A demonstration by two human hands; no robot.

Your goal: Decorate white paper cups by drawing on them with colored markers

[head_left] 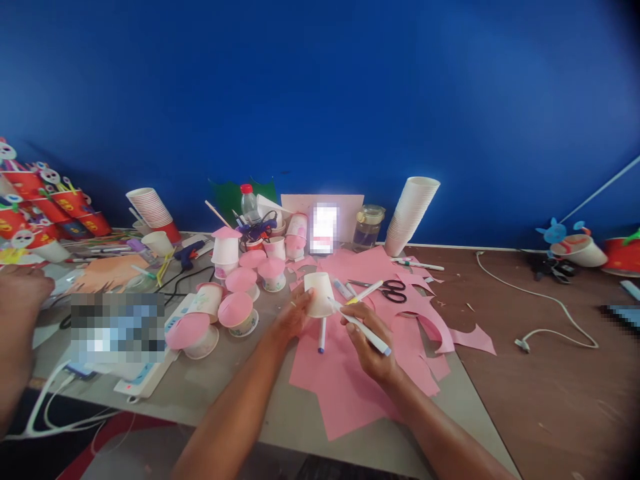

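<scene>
A white paper cup (319,295), upside down, is gripped at its left side by my left hand (296,315). My right hand (369,337) is closed around a white marker with a blue end (367,333), and the marker's tip points at the cup's right side. Whether the tip touches the cup I cannot tell. Pink paper (350,390) lies under both hands. Another marker (321,335) rests on it just below the cup. Black-handled scissors (395,291) lie on the paper beyond my right hand.
Several cups with pink paper tops (236,310) stand to the left. Behind are a tall cup stack (411,217), a glass jar (369,225) and a lit phone (324,229). A power strip (150,370) with cables lies left. Another person's arm (17,333) reaches in at the far left.
</scene>
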